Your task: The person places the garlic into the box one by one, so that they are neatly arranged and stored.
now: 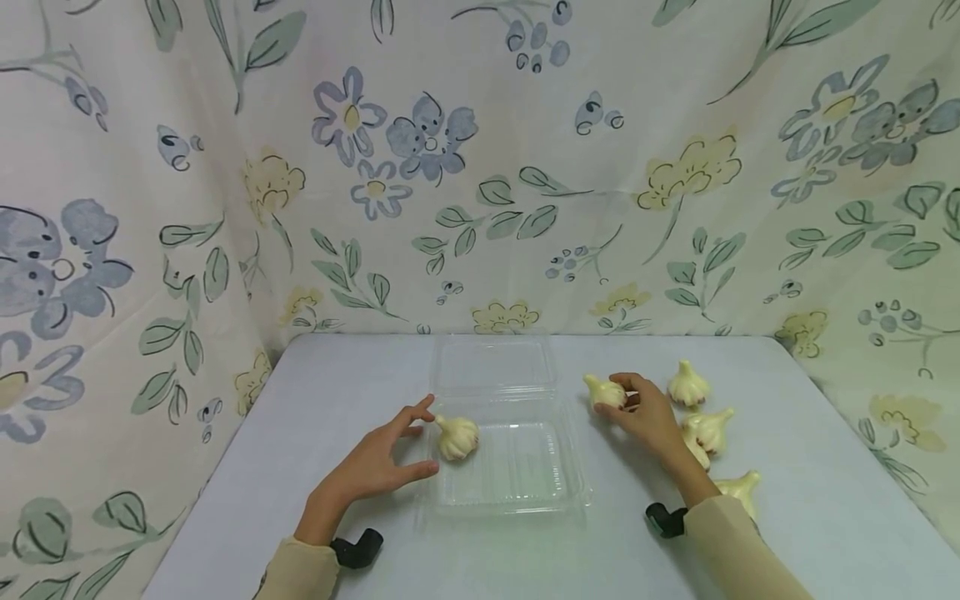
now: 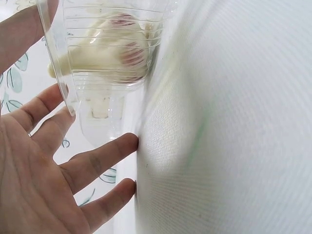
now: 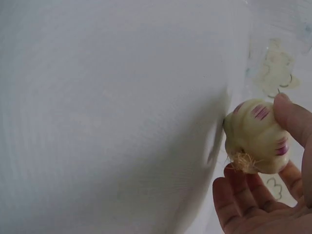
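A clear plastic container lies with its lid folded back on the table. One garlic bulb sits at the left inside it, seen through the wall in the left wrist view. My left hand is at the container's left side, fingers spread, with thumb and fingers touching its rim; in the left wrist view the hand shows its palm. Right of the container, my right hand pinches another garlic bulb between thumb and fingers; its root end faces the right wrist camera.
Several more garlic bulbs stand at the right of the table: one at the back, a group nearer, and one partly behind the right forearm. A floral curtain hangs behind the table.
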The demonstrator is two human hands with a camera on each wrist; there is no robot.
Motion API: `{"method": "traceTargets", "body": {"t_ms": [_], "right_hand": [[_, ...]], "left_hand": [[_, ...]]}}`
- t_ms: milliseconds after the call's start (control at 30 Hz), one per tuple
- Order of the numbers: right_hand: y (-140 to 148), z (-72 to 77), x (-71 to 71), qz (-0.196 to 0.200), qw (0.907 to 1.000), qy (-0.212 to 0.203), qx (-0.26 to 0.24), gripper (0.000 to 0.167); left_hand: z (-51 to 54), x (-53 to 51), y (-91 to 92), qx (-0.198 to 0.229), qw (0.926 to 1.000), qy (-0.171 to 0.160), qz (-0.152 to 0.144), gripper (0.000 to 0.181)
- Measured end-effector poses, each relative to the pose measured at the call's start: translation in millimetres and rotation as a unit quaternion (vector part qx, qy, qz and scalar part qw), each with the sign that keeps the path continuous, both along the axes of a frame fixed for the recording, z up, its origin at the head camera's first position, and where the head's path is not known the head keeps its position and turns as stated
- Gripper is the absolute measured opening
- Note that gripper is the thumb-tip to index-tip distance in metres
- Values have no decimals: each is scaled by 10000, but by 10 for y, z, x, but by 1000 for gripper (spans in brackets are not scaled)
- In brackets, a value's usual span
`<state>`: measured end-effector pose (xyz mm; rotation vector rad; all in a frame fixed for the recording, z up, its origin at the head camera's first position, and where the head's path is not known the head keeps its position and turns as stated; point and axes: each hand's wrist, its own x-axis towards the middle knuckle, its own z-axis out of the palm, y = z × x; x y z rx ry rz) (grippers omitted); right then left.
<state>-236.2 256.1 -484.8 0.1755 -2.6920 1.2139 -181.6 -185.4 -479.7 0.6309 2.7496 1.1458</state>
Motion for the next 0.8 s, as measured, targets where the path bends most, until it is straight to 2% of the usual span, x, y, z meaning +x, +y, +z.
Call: {"method": "traceTargets", "body": {"t_ms": [300,533,800], "right_hand": [[-1,13,10,-73,9993,-370,-2,61],[1,59,31,62,9996,-260,22,61],[-46,173,55,-138,9998,-144,-99,62]], "left_hand": [[14,3,-2,-13,10000,19,-41,88],[22,11,8,-37,10000,-19,-3,90],[25,15,14,-8,10000,11,-15,90]]}}
